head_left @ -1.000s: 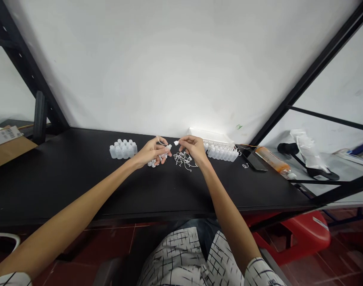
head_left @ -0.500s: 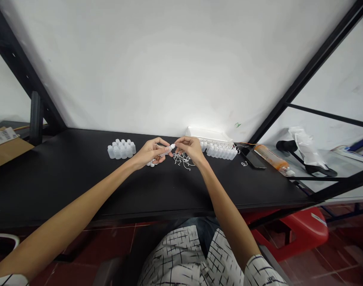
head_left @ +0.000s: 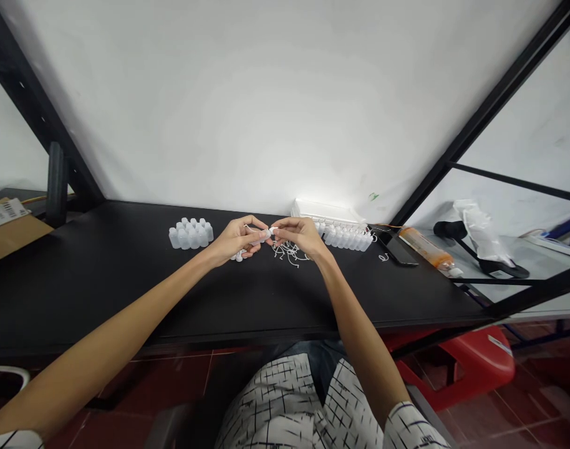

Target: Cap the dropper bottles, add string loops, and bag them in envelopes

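Above the black table, my left hand (head_left: 241, 240) is closed around a small white bottle (head_left: 262, 237), which lies tilted between its fingers. At the bottle's top, my right hand (head_left: 300, 234) pinches the white cap (head_left: 273, 231). A tangle of thin white loops (head_left: 287, 251) lies below my right hand. Small white caps (head_left: 239, 255) show beneath my left hand, partly hidden by it. To the left stands a cluster of several white bottles (head_left: 191, 235); on the right are rows of several bottles with thin loops at their tops (head_left: 348, 238).
The black table (head_left: 266, 299) meets a pale wall. A white tray (head_left: 329, 211) sits behind the right bottles. Further right are a phone (head_left: 401, 252) and an orange-labelled bottle (head_left: 425, 247). A cardboard box (head_left: 14, 234) is at far left, a red stool (head_left: 476, 362) below right.
The fingers of my right hand have moved slightly left and closed over the cap. My left hand has hardly moved, and the bottle remains in it.
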Tool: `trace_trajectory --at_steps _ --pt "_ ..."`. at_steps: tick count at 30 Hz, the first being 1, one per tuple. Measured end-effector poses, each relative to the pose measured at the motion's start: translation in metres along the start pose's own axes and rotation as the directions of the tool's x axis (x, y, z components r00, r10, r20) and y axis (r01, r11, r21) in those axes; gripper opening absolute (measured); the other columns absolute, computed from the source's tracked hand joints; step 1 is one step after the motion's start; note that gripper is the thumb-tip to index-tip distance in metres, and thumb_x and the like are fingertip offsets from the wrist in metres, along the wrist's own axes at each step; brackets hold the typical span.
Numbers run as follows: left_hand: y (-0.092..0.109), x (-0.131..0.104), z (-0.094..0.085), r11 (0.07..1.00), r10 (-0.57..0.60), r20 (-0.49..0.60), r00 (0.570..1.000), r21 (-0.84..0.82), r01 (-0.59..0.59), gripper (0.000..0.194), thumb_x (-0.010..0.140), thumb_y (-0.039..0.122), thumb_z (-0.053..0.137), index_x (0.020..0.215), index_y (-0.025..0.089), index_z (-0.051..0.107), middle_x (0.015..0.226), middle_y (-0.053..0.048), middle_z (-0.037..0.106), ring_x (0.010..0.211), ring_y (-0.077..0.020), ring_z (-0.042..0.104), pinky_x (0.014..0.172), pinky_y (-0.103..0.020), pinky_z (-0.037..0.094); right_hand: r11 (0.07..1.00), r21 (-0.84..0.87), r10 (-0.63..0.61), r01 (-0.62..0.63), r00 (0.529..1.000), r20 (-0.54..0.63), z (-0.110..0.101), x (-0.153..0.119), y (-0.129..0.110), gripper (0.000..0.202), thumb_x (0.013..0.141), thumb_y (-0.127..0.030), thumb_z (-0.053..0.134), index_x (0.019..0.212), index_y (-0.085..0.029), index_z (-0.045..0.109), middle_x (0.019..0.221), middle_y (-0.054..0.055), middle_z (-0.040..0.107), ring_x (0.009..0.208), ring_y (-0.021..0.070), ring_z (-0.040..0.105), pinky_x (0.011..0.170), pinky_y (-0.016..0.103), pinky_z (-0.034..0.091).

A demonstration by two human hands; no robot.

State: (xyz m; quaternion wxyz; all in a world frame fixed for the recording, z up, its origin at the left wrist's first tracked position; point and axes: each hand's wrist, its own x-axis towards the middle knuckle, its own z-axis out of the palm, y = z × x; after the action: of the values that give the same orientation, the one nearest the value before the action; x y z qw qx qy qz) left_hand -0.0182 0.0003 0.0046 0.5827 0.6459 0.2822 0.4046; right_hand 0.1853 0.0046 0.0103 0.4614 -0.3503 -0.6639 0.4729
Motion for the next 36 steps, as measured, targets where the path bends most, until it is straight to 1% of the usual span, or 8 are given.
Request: trace_trajectory --at_steps 8,12,15,20,24,28,32,36 --pt "-0.002 0.001 -0.002 0.999 -0.002 -0.009 1.0 -0.039 0.002 0.028 0.08 0.036 0.076 0.089 0.018 0.056 0.078 -0.01 0.072 0.044 -0.006 0.044 0.037 -0.02 0.028 0.999 0.048 -0.009 0.008 1.0 0.021 0.0 -0.001 0.0 0.032 0.066 -0.037 0.084 0.088 -0.016 0.073 0.076 0.004 0.072 0.074 0.0183 0.071 0.075 0.036 0.061" --pt "-0.001 0.0 -0.002 1.0 0.009 0.004 1.0 -0.013 -0.009 0.03 0.08 0.035 0.076 0.091 0.016 0.056 0.08 -0.011 0.072 0.045 -0.0053 0.043 0.038 -0.02 0.028 0.997 -0.069 -0.033 0.033 0.999 0.012 0.002 0.001 0.003 0.033 0.072 -0.047 0.078 0.081 -0.016 0.071 0.072 0.002 0.069 0.06 0.0126 0.064 0.058 0.027 0.057" --pt "-0.001 -0.001 0.0 1.0 0.013 0.036 0.999 0.016 -0.014 0.027 0.081 0.035 0.074 0.09 0.018 0.055 0.08 -0.01 0.072 0.045 -0.0052 0.042 0.038 -0.019 0.026 0.986 -0.164 -0.026 0.025 1.0 -0.006 0.006 0.002 0.008 0.042 0.077 -0.057 0.07 0.067 -0.017 0.062 0.057 -0.001 0.059 0.046 0.0087 0.053 0.043 0.021 0.045" --pt "-0.003 0.0 0.001 0.999 0.012 0.059 0.998 0.044 -0.014 0.025 0.083 0.036 0.072 0.09 0.019 0.056 0.083 -0.01 0.072 0.047 -0.0064 0.043 0.039 -0.021 0.025 0.958 -0.287 -0.019 0.008 0.999 -0.036 0.008 0.003 0.011 0.06 0.085 -0.067 0.055 0.051 -0.017 0.052 0.042 -0.002 0.048 0.037 0.0066 0.044 0.039 0.02 0.035" --pt "-0.004 0.001 0.0 0.999 0.017 0.057 0.998 0.05 -0.019 0.024 0.083 0.035 0.072 0.09 0.019 0.057 0.084 -0.011 0.072 0.046 -0.0062 0.041 0.039 -0.021 0.026 0.986 -0.165 -0.006 -0.004 0.998 -0.061 0.0 0.0 0.002 0.05 0.082 -0.064 0.06 0.074 -0.016 0.066 0.059 0.002 0.061 0.046 0.0102 0.056 0.04 0.021 0.039" --pt "-0.001 0.0 0.0 0.999 0.014 0.044 0.999 0.048 -0.016 0.026 0.082 0.035 0.073 0.092 0.018 0.057 0.08 -0.009 0.071 0.047 -0.0064 0.042 0.04 -0.021 0.025 0.991 -0.132 -0.006 0.016 0.997 0.079 -0.004 -0.004 -0.008 0.039 0.071 -0.047 0.078 0.093 -0.016 0.069 0.074 0.003 0.069 0.062 0.0135 0.064 0.047 0.022 0.046" --pt "0.0 -0.001 0.002 0.999 0.013 0.042 0.999 0.044 -0.015 0.027 0.081 0.035 0.074 0.091 0.017 0.056 0.08 -0.01 0.071 0.048 -0.0057 0.041 0.041 -0.021 0.025 0.979 -0.202 0.01 0.002 0.998 0.057 0.0 -0.004 -0.006 0.034 0.073 -0.047 0.076 0.076 -0.014 0.068 0.062 0.002 0.065 0.054 0.0104 0.056 0.044 0.021 0.04" --pt "-0.002 0.001 0.003 1.0 0.01 0.038 0.999 0.008 -0.01 0.025 0.081 0.034 0.074 0.088 0.018 0.056 0.079 -0.01 0.071 0.047 -0.0062 0.042 0.042 -0.022 0.025 0.958 -0.288 0.021 -0.006 0.999 0.049 0.001 -0.002 -0.003 0.043 0.081 -0.05 0.068 0.059 -0.014 0.06 0.049 0.0 0.056 0.046 0.0075 0.05 0.046 0.021 0.037"
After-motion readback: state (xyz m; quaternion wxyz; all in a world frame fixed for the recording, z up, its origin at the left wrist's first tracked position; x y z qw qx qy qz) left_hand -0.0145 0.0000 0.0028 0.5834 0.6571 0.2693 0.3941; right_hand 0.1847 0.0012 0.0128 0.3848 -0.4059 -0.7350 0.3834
